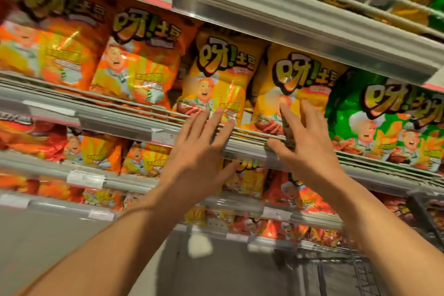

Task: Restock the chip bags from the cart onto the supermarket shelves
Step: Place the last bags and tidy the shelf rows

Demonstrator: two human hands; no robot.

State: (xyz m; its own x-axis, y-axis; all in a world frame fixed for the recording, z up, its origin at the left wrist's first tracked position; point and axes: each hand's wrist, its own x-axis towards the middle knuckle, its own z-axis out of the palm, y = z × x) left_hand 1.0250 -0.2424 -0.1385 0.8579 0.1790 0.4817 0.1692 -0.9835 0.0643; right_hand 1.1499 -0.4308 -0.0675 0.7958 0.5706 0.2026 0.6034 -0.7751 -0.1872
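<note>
Yellow chip bags [217, 79] stand upright at the shelf's front edge [242, 148], just beyond the spread, empty fingers of left hand [195, 149] and right hand [305, 144].

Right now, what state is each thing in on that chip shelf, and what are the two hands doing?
Left hand: open, fingers straight, reaching to the left yellow chip bag.
Right hand: open, fingers spread, against the right yellow chip bag.
Left yellow chip bag: upright on the shelf, facing out.
Right yellow chip bag: upright, facing out.
Green chip bag: upright, right of the yellow ones.
Orange chip bags: upright, left of the yellow ones.
Shelf rail: in place below the bags.
</note>
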